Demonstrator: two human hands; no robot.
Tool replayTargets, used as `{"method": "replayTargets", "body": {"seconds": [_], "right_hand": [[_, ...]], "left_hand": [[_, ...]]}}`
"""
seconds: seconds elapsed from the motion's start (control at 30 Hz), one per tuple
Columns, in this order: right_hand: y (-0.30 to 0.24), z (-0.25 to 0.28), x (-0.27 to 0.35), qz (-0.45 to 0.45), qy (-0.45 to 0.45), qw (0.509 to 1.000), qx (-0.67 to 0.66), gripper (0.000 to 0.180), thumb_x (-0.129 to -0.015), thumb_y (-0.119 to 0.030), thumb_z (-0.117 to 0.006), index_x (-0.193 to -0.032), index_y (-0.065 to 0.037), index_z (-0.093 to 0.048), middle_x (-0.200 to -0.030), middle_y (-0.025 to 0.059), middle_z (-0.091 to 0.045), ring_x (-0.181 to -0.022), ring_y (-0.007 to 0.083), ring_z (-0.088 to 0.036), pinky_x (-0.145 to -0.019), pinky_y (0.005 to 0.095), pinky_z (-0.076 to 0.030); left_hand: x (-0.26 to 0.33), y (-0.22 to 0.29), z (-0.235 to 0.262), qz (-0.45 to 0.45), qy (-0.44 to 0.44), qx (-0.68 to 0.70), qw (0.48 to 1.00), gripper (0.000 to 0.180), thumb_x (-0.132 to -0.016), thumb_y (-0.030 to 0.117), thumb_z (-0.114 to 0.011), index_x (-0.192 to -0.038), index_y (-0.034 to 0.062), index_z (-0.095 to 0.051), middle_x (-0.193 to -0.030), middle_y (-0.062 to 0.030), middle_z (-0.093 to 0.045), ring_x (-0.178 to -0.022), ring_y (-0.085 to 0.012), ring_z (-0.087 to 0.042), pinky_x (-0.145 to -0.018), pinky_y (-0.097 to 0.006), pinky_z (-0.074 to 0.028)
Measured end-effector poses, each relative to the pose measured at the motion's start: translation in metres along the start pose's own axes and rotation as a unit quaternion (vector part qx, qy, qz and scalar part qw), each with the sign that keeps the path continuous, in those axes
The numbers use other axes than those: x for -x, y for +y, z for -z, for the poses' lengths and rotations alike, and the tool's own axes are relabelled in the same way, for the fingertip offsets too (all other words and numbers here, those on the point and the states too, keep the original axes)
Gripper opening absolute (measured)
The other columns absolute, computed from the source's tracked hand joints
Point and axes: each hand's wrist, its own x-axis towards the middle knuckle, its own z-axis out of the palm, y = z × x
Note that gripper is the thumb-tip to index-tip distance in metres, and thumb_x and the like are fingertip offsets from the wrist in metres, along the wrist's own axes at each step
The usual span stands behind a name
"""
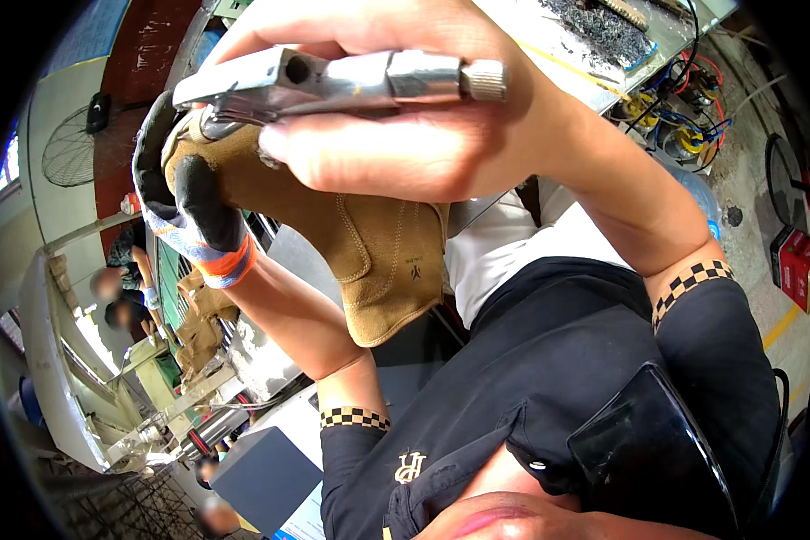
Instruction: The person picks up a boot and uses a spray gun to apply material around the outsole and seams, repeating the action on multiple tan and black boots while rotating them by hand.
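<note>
In my left hand [209, 211], which wears a black-palmed knit glove with an orange cuff, is a tan suede piece [382, 247] shaped like a boot, with curved stitched seams. The gloved thumb presses its near side and the fingers wrap its far end. My bare right hand [396, 157] is closed round a silver metal hand tool [355, 83] with a knurled end knob and a round hole in its body. The tool's front end lies over the upper left end of the suede piece. Whether it touches there cannot be told.
A bench [549, 31] with dark shavings stands at the upper right, beside tangled wires [693, 108]. On the floor at right is a red box [794, 270]. Brown leather pieces [200, 328], a dark grey box [265, 481] and a fan [68, 148] are at left, where other people work.
</note>
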Motion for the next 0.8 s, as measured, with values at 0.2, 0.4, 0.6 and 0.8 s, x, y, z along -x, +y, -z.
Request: {"method": "replayTargets", "body": {"seconds": [0.2, 0.4, 0.6, 0.8], "right_hand": [[0.033, 0.012, 0.032, -0.015, -0.033, 0.999, 0.028, 0.03, -0.077, -0.007, -0.061, -0.106, 0.001, -0.064, -0.084, 0.0121, -0.064, -0.072, 0.0229, -0.063, -0.064, 0.0313, -0.05], [0.019, -0.01, 0.079, -0.204, 0.067, 0.973, 0.082, 0.036, -0.079, -0.015, -0.069, -0.114, -0.006, -0.065, -0.076, 0.0068, -0.065, -0.066, 0.0119, -0.06, -0.061, 0.0264, -0.048], [0.008, -0.012, 0.111, -0.229, 0.054, 0.971, 0.04, 0.037, -0.083, -0.007, -0.061, -0.12, -0.002, -0.059, -0.093, 0.0061, -0.064, -0.077, 0.012, -0.059, -0.071, 0.0267, -0.048], [-0.002, -0.011, 0.148, -0.343, 0.079, 0.936, 0.003, 0.039, -0.083, -0.009, -0.061, -0.119, 0.004, -0.057, -0.093, 0.0101, -0.066, -0.08, 0.0151, -0.062, -0.073, 0.0284, -0.05]], "left_hand": [[-0.004, -0.019, -0.002, 0.038, -0.015, 0.099, 0.994, 0.061, -0.09, 0.034, -0.062, -0.131, -0.0093, -0.049, -0.112, -0.0243, -0.066, -0.101, -0.03, -0.066, -0.093, -0.04, -0.052], [-0.006, -0.043, 0.017, 0.081, -0.008, 0.136, 0.987, 0.061, -0.091, 0.037, -0.056, -0.13, -0.0091, -0.049, -0.114, -0.0246, -0.065, -0.102, -0.0317, -0.066, -0.091, -0.041, -0.053], [-0.002, -0.04, 0.026, 0.062, 0.012, 0.062, 0.996, 0.062, -0.091, 0.041, -0.052, -0.13, -0.0079, -0.049, -0.117, -0.0237, -0.063, -0.106, -0.0321, -0.063, -0.095, -0.042, -0.05], [0.02, -0.067, 0.004, 0.137, -0.022, 0.201, 0.97, 0.068, -0.088, 0.048, -0.053, -0.13, -0.005, -0.048, -0.121, -0.0232, -0.06, -0.111, -0.0334, -0.059, -0.099, -0.045, -0.045]]}}
